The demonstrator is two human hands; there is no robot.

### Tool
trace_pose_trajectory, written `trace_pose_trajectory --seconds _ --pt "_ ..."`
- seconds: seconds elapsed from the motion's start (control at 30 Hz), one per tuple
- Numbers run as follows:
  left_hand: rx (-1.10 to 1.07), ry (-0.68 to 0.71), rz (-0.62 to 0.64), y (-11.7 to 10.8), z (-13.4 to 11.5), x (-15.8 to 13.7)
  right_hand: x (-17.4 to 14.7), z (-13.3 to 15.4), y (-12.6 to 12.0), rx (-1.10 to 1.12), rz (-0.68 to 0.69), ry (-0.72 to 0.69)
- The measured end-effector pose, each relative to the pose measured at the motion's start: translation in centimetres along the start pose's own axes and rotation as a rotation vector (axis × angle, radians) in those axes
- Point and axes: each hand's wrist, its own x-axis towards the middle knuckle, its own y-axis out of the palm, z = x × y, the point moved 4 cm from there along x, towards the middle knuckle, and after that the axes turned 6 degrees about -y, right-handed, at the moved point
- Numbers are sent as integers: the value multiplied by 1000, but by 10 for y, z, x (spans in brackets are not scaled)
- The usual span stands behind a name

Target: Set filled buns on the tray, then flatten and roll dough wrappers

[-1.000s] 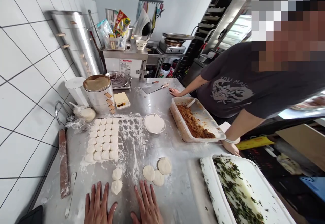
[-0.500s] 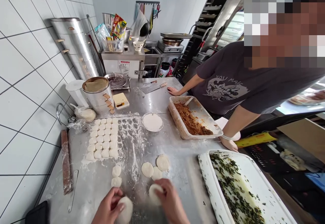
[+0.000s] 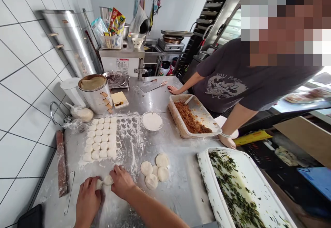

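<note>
Over the floury steel table, my left hand (image 3: 88,197) has its fingers curled on a small dough piece (image 3: 98,184). Right beside it, my right hand (image 3: 122,182) grips another dough piece (image 3: 108,180), its fingertips at the far side. The two pieces nearly touch, and my fingers partly cover both. Behind my hands, rows of small dough pieces (image 3: 99,139) lie close together on flour. To the right of my hands is a cluster of several flattened dough rounds (image 3: 151,181), some touching or overlapping.
A plate of flour (image 3: 152,121) lies beyond the rounds. At right are a tub of brown filling (image 3: 190,117) and a white tub of chopped greens (image 3: 232,186). A co-worker's hand (image 3: 227,141) rests beside the tubs. A wooden stick (image 3: 61,162) and thin spatula (image 3: 69,193) lie left.
My right hand let go of a dough round at the cluster and moved left. The round from my left hand now lies there too. Both hands now hold the two small pieces.
</note>
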Motion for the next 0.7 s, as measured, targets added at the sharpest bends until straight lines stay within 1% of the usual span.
trace_pose_trajectory --seconds 0.07,0.1,0.13,0.2,0.27,0.3,0.4,0.43,0.5,0.6,0.7 --pt "-31 51 -14 7 0 -4 -20 -4 -2 -23 -24 99" --pt "-65 87 -9 13 -3 -7 -30 -4 -2 -29 -39 121" --pt "-102 136 4 19 -8 -10 -40 -4 -2 -31 -52 114" --pt "-164 237 31 31 -16 -19 -53 -1 1 -26 -61 31" --pt "-197 280 30 37 -17 -25 -60 -1 6 -20 -54 -44" --pt "-199 271 13 37 -14 -27 -62 -4 8 -22 -53 -44" --pt "-168 193 -58 31 2 -30 -73 -17 17 -31 -83 68" --pt "-154 184 -70 29 7 -31 -78 -20 21 -49 -107 86" --pt "-146 200 -67 27 15 -35 -91 -25 31 -114 -164 65" --pt "-191 233 -26 30 21 -44 -115 -31 47 -227 -238 -1" --pt "-188 194 -33 31 22 -54 -136 -37 54 -292 -294 13"
